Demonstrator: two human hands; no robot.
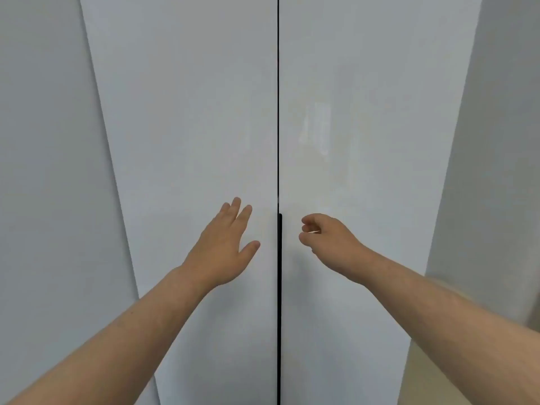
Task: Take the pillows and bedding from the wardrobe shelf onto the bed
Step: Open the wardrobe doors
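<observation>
Two tall white wardrobe doors fill the view, the left door (pixel 198 112) and the right door (pixel 365 112), both closed with a thin dark gap between them. A black edge handle (pixel 280 287) runs down the gap from mid-height. My left hand (pixel 225 249) is flat with fingers spread, just left of the handle, near or on the left door. My right hand (pixel 327 241) is loosely curled, empty, just right of the handle. Pillows, bedding and the shelf are hidden behind the doors.
A further white panel (pixel 43 171) stands at the left. A pale wall (pixel 502 171) rises at the right, with a beige strip (pixel 432 375) low beside the right door.
</observation>
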